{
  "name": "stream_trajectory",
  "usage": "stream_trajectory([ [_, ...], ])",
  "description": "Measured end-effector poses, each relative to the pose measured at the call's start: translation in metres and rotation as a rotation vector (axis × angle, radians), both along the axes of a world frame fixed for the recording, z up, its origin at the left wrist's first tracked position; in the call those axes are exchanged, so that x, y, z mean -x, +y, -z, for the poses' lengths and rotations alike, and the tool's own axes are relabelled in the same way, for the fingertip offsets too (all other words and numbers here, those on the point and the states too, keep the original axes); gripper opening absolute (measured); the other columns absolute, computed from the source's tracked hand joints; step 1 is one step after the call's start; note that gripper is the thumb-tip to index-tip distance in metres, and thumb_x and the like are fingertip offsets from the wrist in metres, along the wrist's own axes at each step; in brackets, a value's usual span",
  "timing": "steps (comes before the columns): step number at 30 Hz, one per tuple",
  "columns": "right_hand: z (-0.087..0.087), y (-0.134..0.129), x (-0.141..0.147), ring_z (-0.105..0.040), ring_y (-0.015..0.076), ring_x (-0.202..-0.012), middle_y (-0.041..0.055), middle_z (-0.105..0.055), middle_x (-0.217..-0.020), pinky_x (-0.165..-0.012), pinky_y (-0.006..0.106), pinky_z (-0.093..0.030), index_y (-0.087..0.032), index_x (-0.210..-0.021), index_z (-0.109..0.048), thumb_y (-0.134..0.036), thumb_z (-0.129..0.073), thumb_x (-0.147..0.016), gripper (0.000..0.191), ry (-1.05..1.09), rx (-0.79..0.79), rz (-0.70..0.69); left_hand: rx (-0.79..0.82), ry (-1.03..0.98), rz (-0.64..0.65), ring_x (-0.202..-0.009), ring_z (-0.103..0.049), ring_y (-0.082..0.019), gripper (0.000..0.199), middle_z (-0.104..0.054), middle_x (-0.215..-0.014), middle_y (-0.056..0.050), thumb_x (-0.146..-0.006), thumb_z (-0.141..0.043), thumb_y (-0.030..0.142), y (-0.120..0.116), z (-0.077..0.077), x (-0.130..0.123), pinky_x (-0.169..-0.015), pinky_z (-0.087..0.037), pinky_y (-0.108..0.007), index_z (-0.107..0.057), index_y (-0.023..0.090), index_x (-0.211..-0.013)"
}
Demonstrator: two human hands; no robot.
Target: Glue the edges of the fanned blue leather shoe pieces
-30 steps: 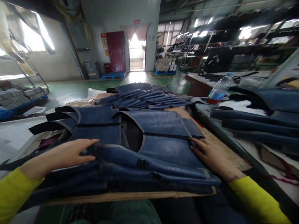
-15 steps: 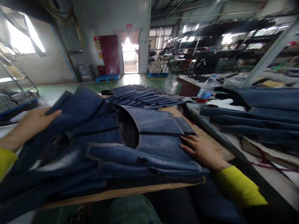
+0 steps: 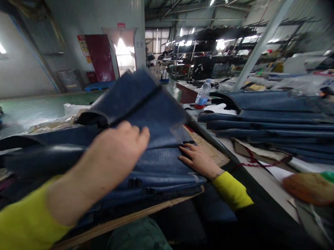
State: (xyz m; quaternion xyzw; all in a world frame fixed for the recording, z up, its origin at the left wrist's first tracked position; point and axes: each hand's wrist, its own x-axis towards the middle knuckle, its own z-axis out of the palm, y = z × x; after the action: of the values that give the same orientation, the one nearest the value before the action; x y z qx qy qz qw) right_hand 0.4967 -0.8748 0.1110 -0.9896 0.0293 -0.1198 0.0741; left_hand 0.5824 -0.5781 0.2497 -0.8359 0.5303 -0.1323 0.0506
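Observation:
My left hand (image 3: pixel 119 152) is closed on a dark blue panel (image 3: pixel 142 96) with a black stripe, holding it raised and tilted over the stack. My right hand (image 3: pixel 200 159) lies with fingers spread on the right end of the stack of blue panels (image 3: pixel 161 160). Under the stack runs the edge of a brown board (image 3: pixel 114 224). Other blue panels (image 3: pixel 60 136) spread out to the left, partly behind my left forearm.
At the right, more blue panels (image 3: pixel 294 107) are piled on a table, with a plastic bottle (image 3: pixel 203 95) at their left end. An orange-brown object (image 3: pixel 311 188) lies at the right. A slanted pole (image 3: pixel 261 44) rises behind.
My left hand has moved right and inward, swinging the panel up over the stack. My right hand still rests on the stack. The view has turned to the right.

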Motion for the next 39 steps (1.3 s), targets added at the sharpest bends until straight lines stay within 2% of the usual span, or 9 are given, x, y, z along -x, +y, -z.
stream_trajectory([
  [3, 0.001, -0.001, 0.001, -0.047, 0.0283, -0.118, 0.0151, -0.048, -0.132, -0.102, 0.043, -0.037, -0.016, -0.130, -0.053, -0.038, -0.040, -0.093, 0.045, -0.010, -0.024, -0.024, -0.221, 0.078, 0.211, -0.086, -0.058, -0.020, 0.036, -0.064, -0.089, -0.009, -0.086, -0.041, 0.008, -0.020, 0.038, 0.020, -0.067, -0.047, -0.028, -0.054, 0.015, -0.119],
  [6, 0.002, -0.003, 0.002, -0.048, 0.0269, -0.117, 0.0134, -0.050, -0.130, -0.103, 0.043, -0.037, -0.018, -0.132, -0.051, -0.037, -0.038, -0.094, 0.044, -0.011, -0.057, -0.068, -0.253, 0.143, 0.256, -0.082, -0.058, -0.020, 0.032, -0.065, -0.083, -0.008, -0.086, -0.045, 0.010, -0.030, 0.062, 0.024, -0.066, -0.047, -0.029, -0.055, 0.018, -0.116],
  [15, -0.006, -0.005, -0.002, -0.051, 0.0228, -0.115, 0.0125, -0.055, -0.126, -0.104, 0.037, -0.036, -0.014, -0.122, -0.058, -0.035, -0.024, -0.097, 0.048, 0.032, -0.152, -0.020, -0.243, 0.152, 0.313, -0.073, -0.058, -0.020, 0.025, -0.065, -0.078, -0.005, -0.086, -0.048, 0.013, -0.031, 0.050, 0.017, -0.061, -0.044, -0.029, -0.059, 0.022, -0.106],
  [21, -0.006, 0.011, -0.002, -0.049, 0.0313, -0.116, 0.0170, -0.052, -0.128, -0.102, 0.044, -0.037, -0.010, -0.124, -0.055, -0.061, -0.038, -0.087, 0.065, 0.038, -0.027, 0.055, -0.183, 0.245, 0.287, -0.075, -0.061, -0.021, 0.027, -0.066, -0.080, -0.005, -0.093, -0.041, 0.034, -0.026, 0.045, 0.017, -0.067, -0.048, -0.033, -0.062, 0.020, -0.100],
  [26, 0.005, 0.006, -0.003, -0.048, 0.0317, -0.117, 0.0171, -0.050, -0.130, -0.101, 0.044, -0.038, -0.009, -0.128, -0.052, -0.063, -0.035, -0.088, 0.069, 0.018, 0.043, 0.029, 0.047, 0.296, 0.167, -0.117, -0.050, -0.017, 0.041, -0.056, -0.128, -0.005, -0.095, -0.036, 0.038, 0.051, 0.033, -0.001, -0.103, -0.037, -0.034, -0.046, 0.023, -0.131],
  [30, 0.011, 0.000, -0.005, -0.049, 0.0318, -0.116, 0.0165, -0.051, -0.130, -0.101, 0.045, -0.039, -0.010, -0.127, -0.053, -0.063, -0.035, -0.088, 0.068, -0.004, 0.061, 0.014, 0.147, 0.244, -0.362, -0.130, -0.039, -0.025, 0.075, -0.035, -0.145, -0.012, -0.086, -0.044, 0.054, 0.167, 0.056, -0.032, -0.109, -0.033, -0.041, -0.021, 0.014, -0.146],
  [33, 0.015, -0.003, -0.005, -0.050, 0.0326, -0.116, 0.0170, -0.051, -0.130, -0.101, 0.045, -0.039, -0.009, -0.126, -0.053, -0.063, -0.036, -0.087, 0.069, -0.008, 0.059, 0.013, -0.028, 0.385, -0.470, -0.126, -0.045, -0.026, 0.074, -0.042, -0.142, -0.009, -0.081, -0.047, 0.061, 0.232, 0.079, -0.042, -0.107, -0.037, -0.038, -0.038, 0.017, -0.140],
  [36, 0.014, -0.002, -0.005, -0.049, 0.0331, -0.117, 0.0180, -0.051, -0.130, -0.101, 0.045, -0.039, -0.008, -0.133, -0.046, -0.063, -0.037, -0.087, 0.072, -0.013, 0.062, 0.010, -0.078, 0.376, -0.496, -0.125, -0.046, -0.024, 0.058, -0.048, -0.137, -0.004, -0.084, -0.043, 0.058, 0.243, 0.088, -0.033, -0.107, -0.036, -0.038, -0.052, 0.023, -0.130],
  [39, 0.009, 0.000, -0.005, -0.050, 0.0319, -0.116, 0.0163, -0.053, -0.128, -0.098, 0.045, -0.041, -0.013, -0.145, -0.027, -0.060, -0.036, -0.089, 0.074, -0.004, 0.072, -0.011, -0.055, 0.289, -0.485, -0.114, -0.055, -0.023, 0.043, -0.059, -0.124, -0.006, -0.086, -0.045, 0.039, 0.221, 0.086, -0.025, -0.100, -0.043, -0.038, -0.057, 0.021, -0.123],
])
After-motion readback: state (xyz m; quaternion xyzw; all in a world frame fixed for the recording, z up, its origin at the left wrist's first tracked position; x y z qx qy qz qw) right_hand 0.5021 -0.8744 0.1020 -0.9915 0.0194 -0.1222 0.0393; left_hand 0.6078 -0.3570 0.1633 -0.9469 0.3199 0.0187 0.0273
